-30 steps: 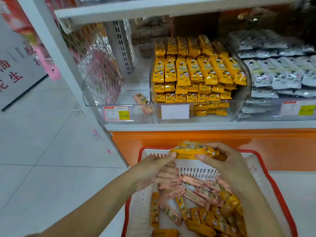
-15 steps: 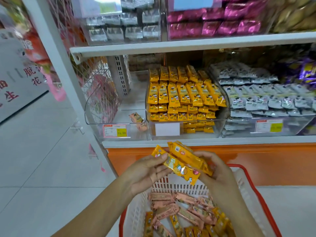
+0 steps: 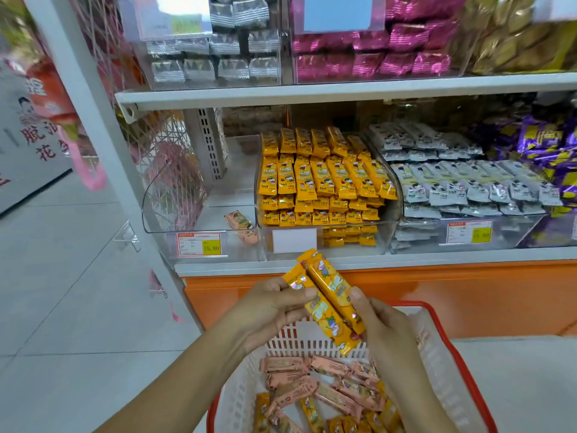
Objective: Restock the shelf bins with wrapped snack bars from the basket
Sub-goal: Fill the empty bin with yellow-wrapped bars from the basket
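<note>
Both hands hold a small bunch of yellow wrapped snack bars (image 3: pixel 327 300) above the white basket with a red rim (image 3: pixel 443 364). My left hand (image 3: pixel 268 310) pinches the bunch from the left, my right hand (image 3: pixel 382 329) grips it from the right. The basket holds several pink and yellow bars (image 3: pixel 324 392). Straight ahead on the lower shelf stands a clear bin (image 3: pixel 293 242) stacked with matching yellow bars. To its left a clear bin (image 3: pixel 162 198) holds only one pink bar (image 3: pixel 242 226).
Grey-wrapped bars fill the bin (image 3: pixel 468 189) on the right, purple packs (image 3: pixel 546 145) further right. The upper shelf (image 3: pixel 343 89) carries silver, magenta and gold packs. An orange base panel (image 3: pixel 406 292) sits under the shelf. Tiled floor (image 3: pixel 62 307) lies to the left.
Both hands have lifted the yellow bars out of the basket up toward the shelf, and the bunch has tilted more upright. My view has tipped up, showing the upper shelf.
</note>
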Available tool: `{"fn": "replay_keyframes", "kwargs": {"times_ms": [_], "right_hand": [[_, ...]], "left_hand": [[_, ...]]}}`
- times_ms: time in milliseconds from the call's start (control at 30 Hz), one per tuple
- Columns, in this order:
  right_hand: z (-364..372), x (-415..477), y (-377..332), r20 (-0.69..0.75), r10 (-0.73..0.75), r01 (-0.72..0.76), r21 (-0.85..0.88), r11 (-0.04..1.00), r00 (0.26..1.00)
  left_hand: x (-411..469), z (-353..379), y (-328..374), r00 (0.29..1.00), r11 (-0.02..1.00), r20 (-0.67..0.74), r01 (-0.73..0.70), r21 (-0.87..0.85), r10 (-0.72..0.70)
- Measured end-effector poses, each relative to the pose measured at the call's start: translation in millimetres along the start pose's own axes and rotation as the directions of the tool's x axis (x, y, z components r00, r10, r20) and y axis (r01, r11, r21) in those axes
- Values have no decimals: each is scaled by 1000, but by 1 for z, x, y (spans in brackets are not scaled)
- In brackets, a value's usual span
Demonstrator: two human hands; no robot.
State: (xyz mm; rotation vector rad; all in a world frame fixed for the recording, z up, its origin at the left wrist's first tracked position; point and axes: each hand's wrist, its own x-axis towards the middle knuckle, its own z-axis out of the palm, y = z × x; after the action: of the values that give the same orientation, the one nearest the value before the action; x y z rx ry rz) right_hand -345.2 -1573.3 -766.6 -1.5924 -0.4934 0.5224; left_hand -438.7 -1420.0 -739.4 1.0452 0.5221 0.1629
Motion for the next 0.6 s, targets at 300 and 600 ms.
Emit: {"fn": "replay_keyframes", "kwargs": {"times_ms": [300, 600], "right_hand": [[0, -4, -10, 149, 42, -39, -25, 999, 988], [6, 0, -8, 194, 335, -374, 665, 647, 922]], "left_hand": [[-1, 4, 11, 998, 999, -29, -53, -11, 53], [-4, 3, 20, 964, 973, -226, -174, -153, 137]]}}
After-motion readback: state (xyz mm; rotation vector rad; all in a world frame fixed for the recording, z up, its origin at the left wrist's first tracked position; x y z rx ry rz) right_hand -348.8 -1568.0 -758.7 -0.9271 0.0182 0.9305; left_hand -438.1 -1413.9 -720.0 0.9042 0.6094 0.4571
